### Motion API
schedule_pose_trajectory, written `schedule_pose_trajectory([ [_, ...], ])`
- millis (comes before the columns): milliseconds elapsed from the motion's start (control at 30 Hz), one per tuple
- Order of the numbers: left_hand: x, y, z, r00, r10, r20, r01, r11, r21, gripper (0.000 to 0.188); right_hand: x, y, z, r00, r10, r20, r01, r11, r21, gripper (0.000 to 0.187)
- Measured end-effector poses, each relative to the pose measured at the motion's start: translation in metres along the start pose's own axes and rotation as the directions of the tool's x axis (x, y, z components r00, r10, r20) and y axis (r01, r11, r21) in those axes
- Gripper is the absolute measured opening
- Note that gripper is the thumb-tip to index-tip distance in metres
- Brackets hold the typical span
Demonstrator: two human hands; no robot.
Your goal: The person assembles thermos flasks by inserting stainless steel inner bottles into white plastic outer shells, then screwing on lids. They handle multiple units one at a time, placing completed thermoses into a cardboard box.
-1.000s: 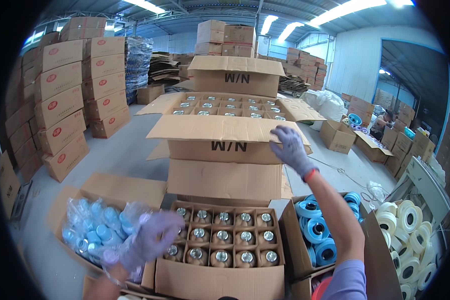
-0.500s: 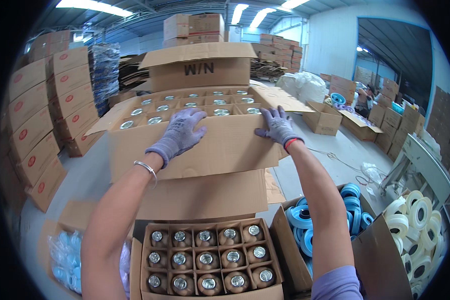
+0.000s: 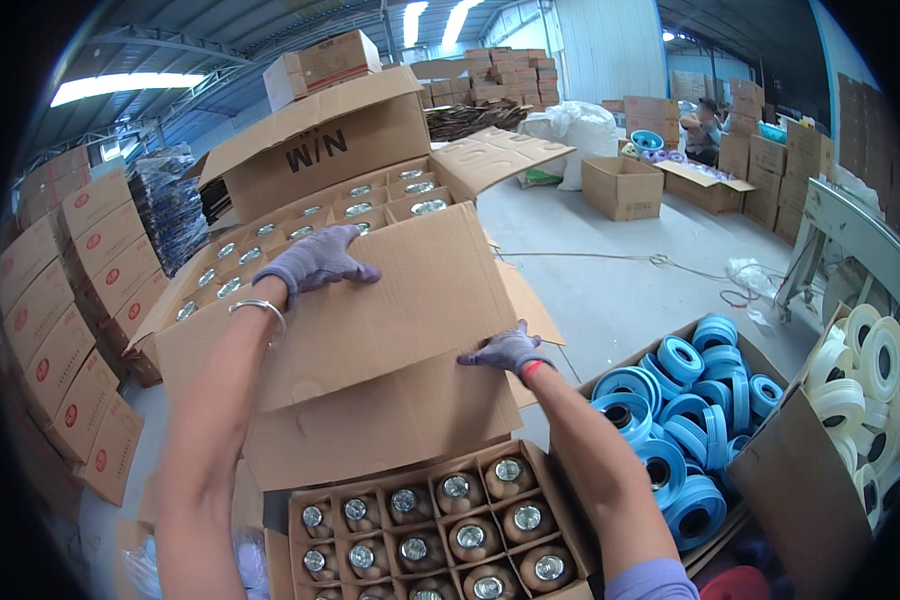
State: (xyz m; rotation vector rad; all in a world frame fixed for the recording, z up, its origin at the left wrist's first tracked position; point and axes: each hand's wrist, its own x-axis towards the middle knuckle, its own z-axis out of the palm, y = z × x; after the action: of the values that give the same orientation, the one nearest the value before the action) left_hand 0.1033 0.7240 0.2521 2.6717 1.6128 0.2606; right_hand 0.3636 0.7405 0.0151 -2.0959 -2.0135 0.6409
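A large cardboard carton (image 3: 260, 190) stands ahead with its top flaps spread. Jars with shiny silvery tops (image 3: 429, 207) fill its divided cells. My left hand (image 3: 315, 262), in a purple-grey knit glove, lies over the top of the carton's front flap (image 3: 390, 290) with its fingers apart. Lower and to the right, my gloved right hand (image 3: 508, 350) is at the right edge of a second cardboard flap (image 3: 380, 410), thumb and fingers apart. Closer to me sits another divided carton (image 3: 542, 470), holding several silver-topped jars (image 3: 469, 537) in its cells.
On the right are a carton of blue rings (image 3: 685, 430) and one of cream rings (image 3: 860, 390). Stacked cartons (image 3: 70, 330) line the left. An open carton (image 3: 622, 190), a cable (image 3: 610, 256) and a metal stand (image 3: 850, 245) are on the floor. Someone (image 3: 705, 132) is farther back.
The view has turned right and tilted. My right hand has moved from the far carton's upper front edge down to the lower flap. My left hand stays on the front flap.
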Motion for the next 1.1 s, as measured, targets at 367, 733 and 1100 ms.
schedule_pose_trajectory([
  [367, -0.004, -0.006, 0.013, 0.959, 0.067, -0.276, 0.016, 0.957, 0.289, 0.057, -0.007, -0.009, 0.013, 0.951, 0.161, -0.263, -0.092, 0.962, 0.257, 0.113],
  [733, -0.022, -0.030, -0.015, 0.981, 0.053, -0.188, -0.034, 0.994, 0.104, 0.054, 0.004, -0.002, 0.024, 0.963, 0.148, -0.227, -0.087, 0.962, 0.258, 0.109],
  [1100, -0.151, 0.008, -0.029, 0.941, 0.294, -0.168, -0.290, 0.956, 0.049, 0.051, 0.040, 0.050, 0.049, 0.941, 0.026, -0.336, 0.069, 0.962, 0.265, 0.062],
])
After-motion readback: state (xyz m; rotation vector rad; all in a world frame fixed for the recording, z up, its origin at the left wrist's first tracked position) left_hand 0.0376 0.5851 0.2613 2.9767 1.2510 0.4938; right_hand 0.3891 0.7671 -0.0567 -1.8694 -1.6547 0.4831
